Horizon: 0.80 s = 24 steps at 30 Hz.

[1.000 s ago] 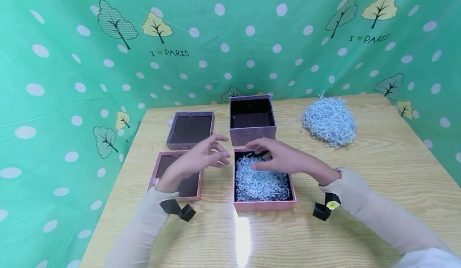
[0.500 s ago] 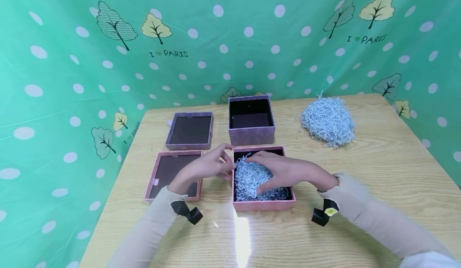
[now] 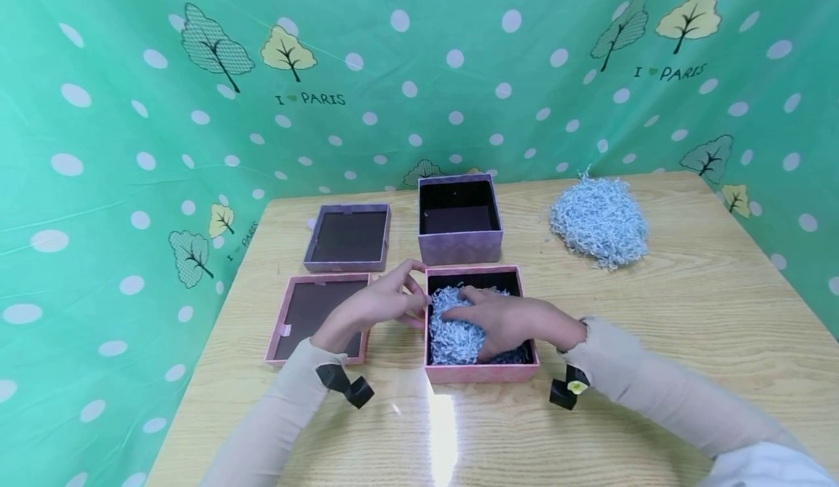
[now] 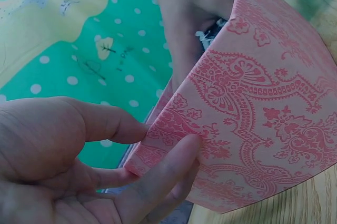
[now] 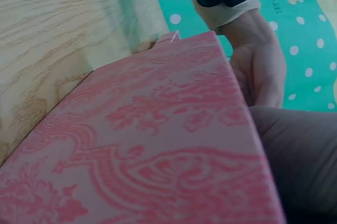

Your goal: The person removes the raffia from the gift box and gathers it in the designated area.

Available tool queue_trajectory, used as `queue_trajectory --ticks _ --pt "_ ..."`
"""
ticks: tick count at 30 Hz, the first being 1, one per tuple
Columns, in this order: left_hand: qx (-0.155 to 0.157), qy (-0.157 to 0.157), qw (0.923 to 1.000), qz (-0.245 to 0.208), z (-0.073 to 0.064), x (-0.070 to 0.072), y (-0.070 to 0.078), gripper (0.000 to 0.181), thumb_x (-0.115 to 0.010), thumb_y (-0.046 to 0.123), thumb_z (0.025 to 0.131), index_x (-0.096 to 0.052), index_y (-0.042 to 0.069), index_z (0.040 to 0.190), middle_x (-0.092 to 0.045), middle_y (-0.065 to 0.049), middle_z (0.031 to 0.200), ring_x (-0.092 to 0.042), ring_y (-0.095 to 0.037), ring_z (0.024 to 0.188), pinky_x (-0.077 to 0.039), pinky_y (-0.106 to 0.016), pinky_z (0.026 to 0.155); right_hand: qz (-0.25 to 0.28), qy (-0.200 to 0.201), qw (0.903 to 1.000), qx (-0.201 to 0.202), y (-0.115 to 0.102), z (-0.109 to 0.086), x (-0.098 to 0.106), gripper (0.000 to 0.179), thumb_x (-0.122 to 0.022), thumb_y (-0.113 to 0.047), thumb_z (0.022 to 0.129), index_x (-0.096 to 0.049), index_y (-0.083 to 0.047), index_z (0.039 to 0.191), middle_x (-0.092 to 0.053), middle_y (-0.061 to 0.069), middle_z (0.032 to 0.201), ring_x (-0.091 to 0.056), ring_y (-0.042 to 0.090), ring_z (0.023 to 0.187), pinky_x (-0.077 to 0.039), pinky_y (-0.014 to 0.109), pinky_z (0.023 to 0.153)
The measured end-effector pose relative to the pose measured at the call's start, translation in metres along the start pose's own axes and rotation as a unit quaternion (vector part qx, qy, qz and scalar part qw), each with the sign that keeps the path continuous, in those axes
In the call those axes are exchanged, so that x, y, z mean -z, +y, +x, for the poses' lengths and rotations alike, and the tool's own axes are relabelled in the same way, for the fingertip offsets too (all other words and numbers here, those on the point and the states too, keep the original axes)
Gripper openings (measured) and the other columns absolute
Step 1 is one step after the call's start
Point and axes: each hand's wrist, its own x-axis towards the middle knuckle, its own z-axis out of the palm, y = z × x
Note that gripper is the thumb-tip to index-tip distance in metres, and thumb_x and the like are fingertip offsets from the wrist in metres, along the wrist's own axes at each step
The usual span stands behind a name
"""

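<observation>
A pink patterned box (image 3: 481, 374) stands in front of me, holding light blue shredded paper (image 3: 452, 338). My left hand (image 3: 387, 298) holds its left wall; the left wrist view shows the thumb tip at the rim and other fingers against the patterned outside. My right hand (image 3: 505, 323) is down inside the box, fingers spread over the shreds, fingertips partly sunk among them. In the right wrist view the pink box's wall (image 5: 158, 145) hides those fingers. The left hand (image 5: 260, 74) shows beyond it.
Behind the pink box stands an empty purple box (image 3: 460, 247). To the left lie a purple lid (image 3: 344, 265) and a pink lid (image 3: 314, 279), hollow side up. A pile of blue shredded paper (image 3: 599, 221) sits back right. A green dotted cloth (image 3: 367, 50) hangs behind the table.
My left hand has moved right onto the pink box's left wall. My right hand has gone from above the box down into the shreds.
</observation>
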Motion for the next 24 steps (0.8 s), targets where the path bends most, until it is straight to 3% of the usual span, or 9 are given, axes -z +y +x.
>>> queue_trajectory --ticks 10,15,18,22,24 --pt "0.007 -0.001 1.0000 0.001 0.001 0.000 0.000 0.055 -0.049 0.000 0.092 -0.028 0.009 0.142 -0.048 -0.019 0.106 -0.063 -0.024 0.086 -0.059 -0.043 0.077 -0.035 0.033 0.9987 -0.015 -0.003 0.006 -0.009 0.065 -0.074 -0.022 0.083 -0.045 -0.027 0.142 -0.032 0.015 0.148 -0.036 0.039 0.135 -0.045 0.058 0.099" --pt "0.007 -0.005 1.0000 -0.001 0.002 0.001 0.000 0.054 -0.049 0.000 0.093 -0.028 0.008 0.141 -0.048 -0.018 0.106 -0.063 -0.026 0.088 -0.059 -0.043 0.078 -0.033 0.063 0.9974 0.007 -0.002 0.003 -0.006 0.064 -0.073 -0.019 0.083 -0.046 -0.024 0.141 -0.042 0.014 0.137 -0.052 0.024 0.111 -0.053 0.037 0.078" --pt "0.002 -0.008 1.0000 -0.006 0.002 0.001 0.000 0.053 -0.049 0.000 0.092 -0.028 0.008 0.140 -0.047 -0.018 0.105 -0.062 -0.033 0.091 -0.059 -0.044 0.078 -0.011 0.082 0.9964 0.020 -0.003 -0.005 0.001 0.063 -0.072 -0.014 0.081 -0.048 -0.020 0.139 -0.043 0.016 0.137 -0.053 0.025 0.108 -0.051 0.032 0.071" --pt "-0.004 -0.011 0.9999 -0.010 0.002 0.001 -0.002 0.053 -0.048 -0.002 0.092 -0.028 0.007 0.139 -0.046 -0.019 0.105 -0.061 -0.034 0.091 -0.059 -0.044 0.079 0.031 0.106 0.9936 0.025 -0.006 -0.021 0.014 0.062 -0.070 -0.009 0.080 -0.047 -0.018 0.138 -0.032 0.024 0.149 -0.046 0.035 0.126 -0.049 0.031 0.070" --pt "-0.005 -0.011 0.9999 -0.009 0.002 0.001 -0.003 0.053 -0.047 -0.002 0.091 -0.028 0.008 0.139 -0.046 -0.019 0.105 -0.062 -0.029 0.088 -0.059 -0.043 0.078 0.040 0.123 0.9910 0.034 -0.006 -0.030 0.021 0.062 -0.070 -0.008 0.080 -0.048 -0.017 0.137 -0.038 0.021 0.143 -0.052 0.033 0.116 -0.048 0.028 0.066"
